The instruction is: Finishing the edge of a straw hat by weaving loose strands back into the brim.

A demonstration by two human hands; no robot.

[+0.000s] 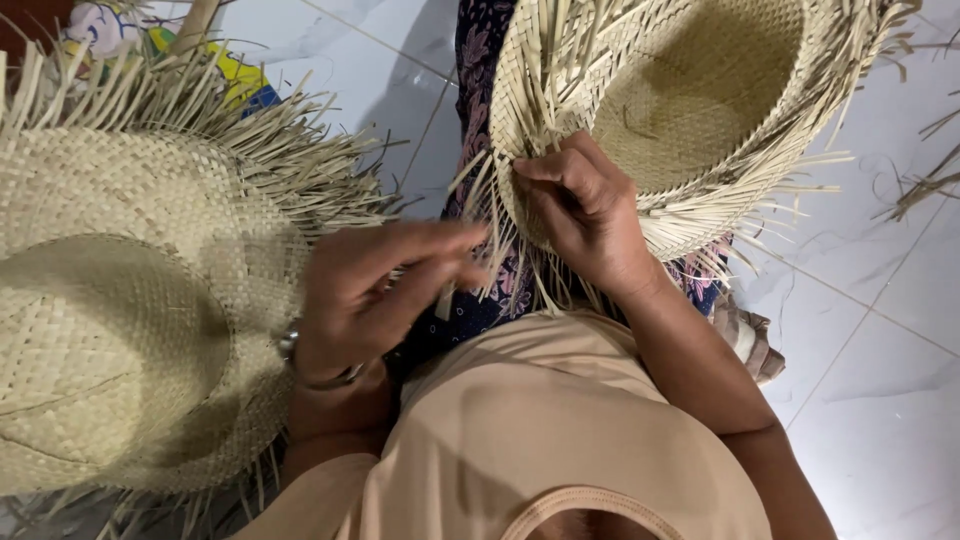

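While pinching the brim of the unfinished woven hat (690,110), right hand (585,215) clenched, thumb and fingers closed on the loose straw strips (500,235) at the near rim, wrist bent down over the lap. Left hand (385,285) half open, fingers stretched rightward, tips touching the hanging strip ends; metal bangle (315,372) on that wrist. Hat resting upturned on the patterned skirt (480,60). Second woven hat (120,300), crown up, lying on the tiled floor (880,330) at left.
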